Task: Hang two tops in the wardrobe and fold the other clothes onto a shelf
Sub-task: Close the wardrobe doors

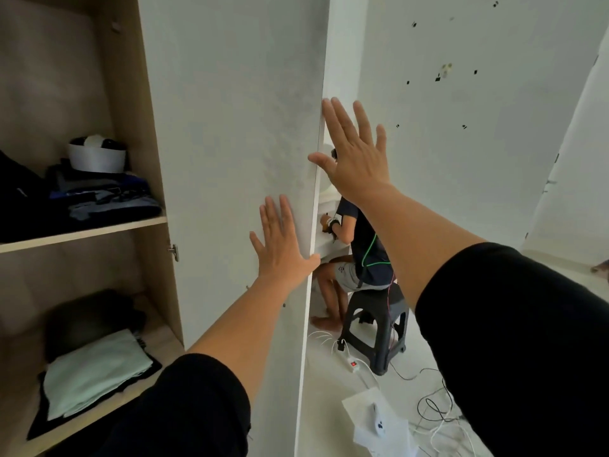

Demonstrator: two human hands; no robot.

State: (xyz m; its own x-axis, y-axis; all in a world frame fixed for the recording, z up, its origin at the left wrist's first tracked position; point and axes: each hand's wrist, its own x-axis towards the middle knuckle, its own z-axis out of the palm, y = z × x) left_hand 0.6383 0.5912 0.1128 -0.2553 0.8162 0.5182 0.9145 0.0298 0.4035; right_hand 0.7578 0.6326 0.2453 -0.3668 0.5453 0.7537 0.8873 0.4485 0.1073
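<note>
At the free edge of the wardrobe door (230, 143), I am pressing my left hand (280, 240) flat against the white panel, fingers straight and spread, thumb hooked at the edge. My right hand (354, 150) is reaching up at that same edge, also flat and wide, holding nothing; whether its palm is actually touching the door I cannot tell. Inside the wardrobe, folded dark clothes (105, 196) are lying on the upper shelf (82, 232) with a white cap (96, 153) on top, and a pale green folded garment (95, 371) is sitting on a dark one on the lower shelf (19, 357). No hanging tops are showing from here. I am judging that I am about to swing this door, and the risk is in where my fingers are lying: a thumb wrapped round the edge could get nipped if the door closes on the frame. Behind the door a person (359, 249) is sitting on a dark stool (375, 328), with cables (435, 410) and a power strip (351, 361) on the floor, so pushing it outward could knock them.
</note>
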